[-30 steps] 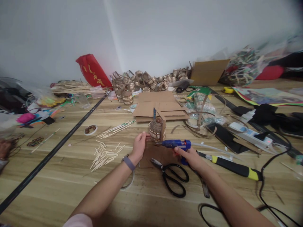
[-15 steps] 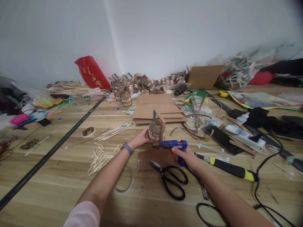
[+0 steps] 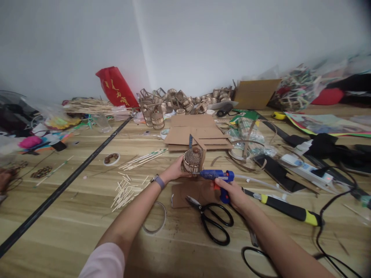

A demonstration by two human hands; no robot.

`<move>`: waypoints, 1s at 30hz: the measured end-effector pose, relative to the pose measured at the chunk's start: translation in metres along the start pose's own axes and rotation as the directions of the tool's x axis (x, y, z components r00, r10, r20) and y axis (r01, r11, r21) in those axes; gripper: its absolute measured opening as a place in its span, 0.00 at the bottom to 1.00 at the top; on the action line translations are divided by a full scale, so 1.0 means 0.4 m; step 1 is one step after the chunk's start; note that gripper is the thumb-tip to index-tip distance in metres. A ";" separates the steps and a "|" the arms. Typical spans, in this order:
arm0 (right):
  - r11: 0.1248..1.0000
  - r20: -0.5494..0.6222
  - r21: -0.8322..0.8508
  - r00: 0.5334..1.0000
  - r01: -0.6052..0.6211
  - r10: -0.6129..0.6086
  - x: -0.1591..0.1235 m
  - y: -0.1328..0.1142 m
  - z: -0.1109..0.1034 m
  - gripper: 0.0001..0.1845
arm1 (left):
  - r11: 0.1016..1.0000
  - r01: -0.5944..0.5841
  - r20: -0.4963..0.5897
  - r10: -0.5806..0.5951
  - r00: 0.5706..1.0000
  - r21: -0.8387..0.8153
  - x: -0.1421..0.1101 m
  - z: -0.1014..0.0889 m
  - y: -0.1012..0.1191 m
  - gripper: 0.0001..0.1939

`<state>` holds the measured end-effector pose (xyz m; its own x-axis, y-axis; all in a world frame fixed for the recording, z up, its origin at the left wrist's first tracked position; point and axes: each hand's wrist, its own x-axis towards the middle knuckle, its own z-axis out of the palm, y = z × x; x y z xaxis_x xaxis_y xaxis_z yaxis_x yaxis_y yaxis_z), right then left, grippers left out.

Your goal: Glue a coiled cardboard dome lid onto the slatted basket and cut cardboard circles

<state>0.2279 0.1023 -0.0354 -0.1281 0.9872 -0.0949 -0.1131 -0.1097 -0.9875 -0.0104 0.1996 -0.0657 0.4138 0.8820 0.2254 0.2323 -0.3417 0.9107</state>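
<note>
A small round basket [image 3: 192,160], covered in short pale sticks with a coiled brown top and a tall angular handle, stands in front of me. My left hand [image 3: 176,170] is closed round its left side, the fingertips partly hidden behind it. In my right hand [image 3: 232,191] is a blue hot glue gun [image 3: 216,175], its nozzle pointing left at the basket's lower front edge. Whether the tip touches cannot be made out. Below them, black-handled scissors [image 3: 213,220] lie partly on a brown cardboard piece [image 3: 185,193].
Cut sticks [image 3: 127,193] and a tape ring [image 3: 155,218] lie left. Cardboard sheets [image 3: 188,127] and many similar baskets [image 3: 179,102] are behind. At right are a yellow-black utility knife [image 3: 286,208], a power strip [image 3: 304,170] and a black cable. Another person's hand [image 3: 4,179] shows far left.
My left hand has gone from touching the basket's side with its fingertips to wrapping round it. The glue gun stays at the basket's lower edge. The camera view has shifted slightly.
</note>
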 end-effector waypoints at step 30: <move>0.906 -0.041 -0.421 0.998 0.025 -0.047 -0.011 -0.037 -0.049 0.19 | 0.993 0.066 -0.279 -0.036 0.960 0.101 -0.067 0.079 0.031 0.66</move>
<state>0.2494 0.1018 -0.0227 -0.0822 0.9952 -0.0534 0.3095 -0.0255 -0.9506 0.0093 0.1614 -0.0717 0.1428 0.9492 0.2805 0.3468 -0.3134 0.8840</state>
